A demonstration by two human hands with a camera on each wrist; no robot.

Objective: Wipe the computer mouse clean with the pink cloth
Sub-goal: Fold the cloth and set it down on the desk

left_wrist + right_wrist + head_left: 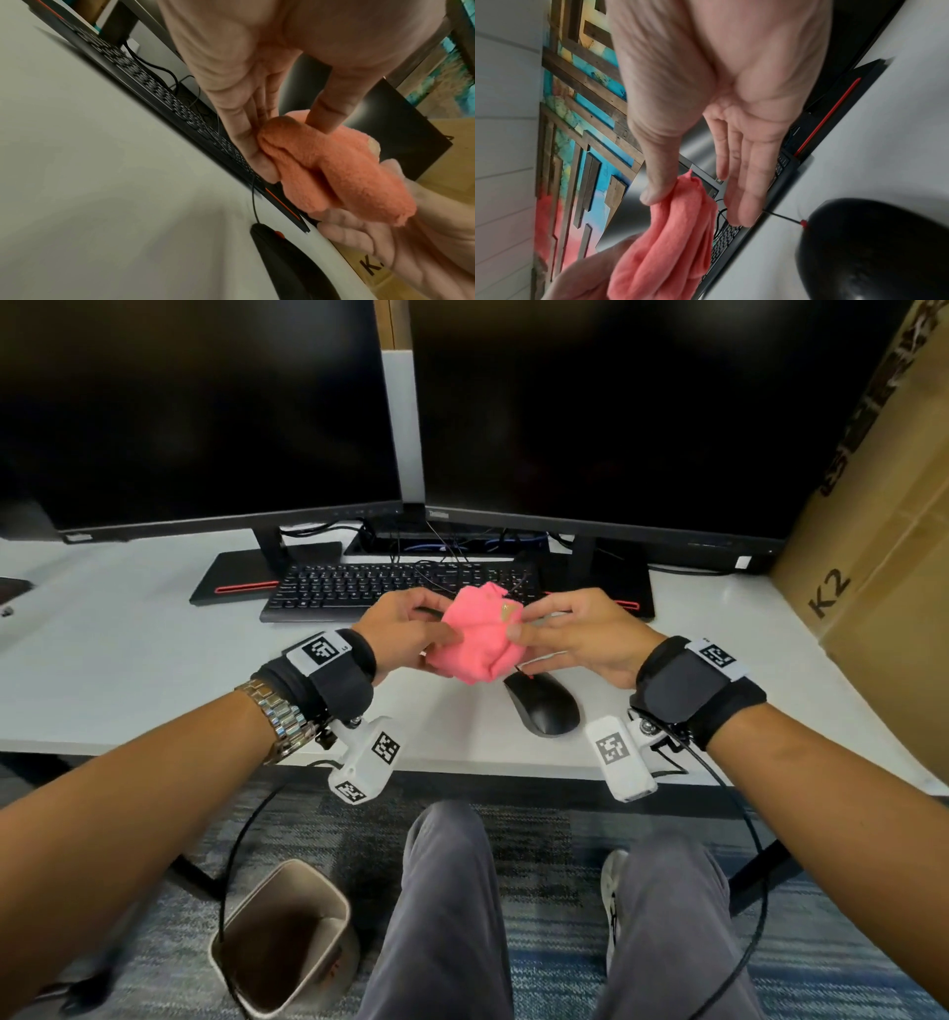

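- Left hand (405,629) and right hand (575,634) both pinch the bunched pink cloth (480,636) above the black mouse (544,706).
- Cardboard box (868,588) right of the mouse reads "K2".

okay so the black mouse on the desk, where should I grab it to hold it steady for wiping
Probably grip the mouse by its two long sides near the rear hump, coming from above. It lies flat on the desk, its cord runs off the front, and its top stays exposed.

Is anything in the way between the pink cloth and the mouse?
Nothing visible is. The pink cloth, held by the left hand and right hand, is above the desk, and the mouse lies uncovered just below it.
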